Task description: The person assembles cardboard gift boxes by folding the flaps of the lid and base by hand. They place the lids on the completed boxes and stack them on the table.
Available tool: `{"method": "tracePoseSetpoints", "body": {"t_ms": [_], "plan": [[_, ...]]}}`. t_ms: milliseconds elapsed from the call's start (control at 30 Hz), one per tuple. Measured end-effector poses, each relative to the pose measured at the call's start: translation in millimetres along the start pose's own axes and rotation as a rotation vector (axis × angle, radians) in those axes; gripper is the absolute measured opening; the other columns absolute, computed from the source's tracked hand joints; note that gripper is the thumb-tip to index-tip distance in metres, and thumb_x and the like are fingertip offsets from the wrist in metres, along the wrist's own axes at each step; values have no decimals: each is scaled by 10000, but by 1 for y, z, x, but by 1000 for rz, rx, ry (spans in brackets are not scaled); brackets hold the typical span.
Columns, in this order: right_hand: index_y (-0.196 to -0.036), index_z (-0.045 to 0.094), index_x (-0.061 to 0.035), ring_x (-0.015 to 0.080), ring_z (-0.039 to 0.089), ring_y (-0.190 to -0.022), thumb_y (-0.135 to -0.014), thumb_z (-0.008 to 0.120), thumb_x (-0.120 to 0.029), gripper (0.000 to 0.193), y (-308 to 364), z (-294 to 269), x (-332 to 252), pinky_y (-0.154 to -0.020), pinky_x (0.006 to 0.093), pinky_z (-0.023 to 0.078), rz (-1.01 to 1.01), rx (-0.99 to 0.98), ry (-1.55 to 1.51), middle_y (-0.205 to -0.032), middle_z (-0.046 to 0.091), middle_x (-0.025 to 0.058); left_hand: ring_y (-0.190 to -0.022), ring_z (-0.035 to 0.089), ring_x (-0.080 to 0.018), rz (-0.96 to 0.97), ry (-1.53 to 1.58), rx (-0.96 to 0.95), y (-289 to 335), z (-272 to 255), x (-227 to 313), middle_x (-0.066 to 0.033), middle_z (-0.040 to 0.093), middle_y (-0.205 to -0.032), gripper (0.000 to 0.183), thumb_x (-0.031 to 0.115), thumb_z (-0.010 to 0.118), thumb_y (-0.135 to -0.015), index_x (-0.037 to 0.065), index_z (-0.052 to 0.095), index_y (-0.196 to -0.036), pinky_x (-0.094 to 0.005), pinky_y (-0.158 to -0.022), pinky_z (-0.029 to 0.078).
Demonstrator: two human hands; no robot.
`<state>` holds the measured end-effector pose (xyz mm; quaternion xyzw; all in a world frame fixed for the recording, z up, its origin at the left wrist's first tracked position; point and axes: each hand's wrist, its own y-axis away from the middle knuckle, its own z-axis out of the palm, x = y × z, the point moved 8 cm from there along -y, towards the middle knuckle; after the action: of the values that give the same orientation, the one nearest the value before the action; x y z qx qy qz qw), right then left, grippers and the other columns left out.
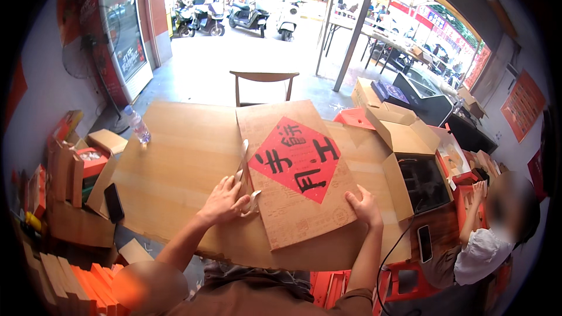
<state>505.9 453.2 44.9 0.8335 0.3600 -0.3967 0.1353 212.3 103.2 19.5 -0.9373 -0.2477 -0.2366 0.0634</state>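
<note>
A flat brown cardboard box (275,123) with a red diamond and black brush lettering lies slanted on the wooden table in front of me. My right hand (364,206) grips its lower right edge, thumb on top and fingers round the side. Beside the box's left edge, my left hand (225,201) rests with its fingers stretched out and apart. Close to those fingers are a pale, shiny strip (244,151) and a curled whitish piece (255,200), both along that edge. What they belong to I cannot make out.
The wooden table (187,140) carries a water bottle (139,126) and a phone (114,202) at its left edge. An open carton (401,184) stands right, near another phone (425,243) and a seated person (483,254). A chair (264,76) stands beyond; boxes (82,222) crowd the left.
</note>
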Motion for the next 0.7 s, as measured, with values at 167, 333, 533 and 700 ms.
{"method": "tracePoseSetpoints", "body": {"t_ms": [167,333,533,700], "plan": [[-1523,554,-46,461,707,-1144,-987,632,-597,773,37,2,-34,-994,507,548,86,28,305,-1175,740,305,-1428,490,-334,61,632,-109,2,2,20,-205,426,-1632,649,453,446,-1134,17,380,-1611,-445,-1171,423],[-1512,561,-52,475,701,-1135,-1003,594,-594,744,66,11,-46,-987,524,546,147,43,261,-1162,739,308,-1281,570,-243,93,853,49,17,-6,31,-153,453,-1596,718,422,488,-1132,73,188,-1683,-378,-991,531],[-1501,569,-46,472,696,-1150,-999,597,-591,742,74,13,-45,-1010,522,541,177,42,249,-1184,736,302,-1212,625,-249,-343,1370,178,23,19,-8,-150,545,-1493,749,287,580,-1038,57,220,-1653,-403,-939,567],[-1492,578,-41,470,685,-1179,-992,605,-597,748,73,13,-43,-1021,522,537,177,34,230,-1203,728,310,-1051,647,-208,-326,1628,159,1,43,-39,-133,571,-1371,849,273,638,-989,85,153,-1661,-311,-608,568]]}}
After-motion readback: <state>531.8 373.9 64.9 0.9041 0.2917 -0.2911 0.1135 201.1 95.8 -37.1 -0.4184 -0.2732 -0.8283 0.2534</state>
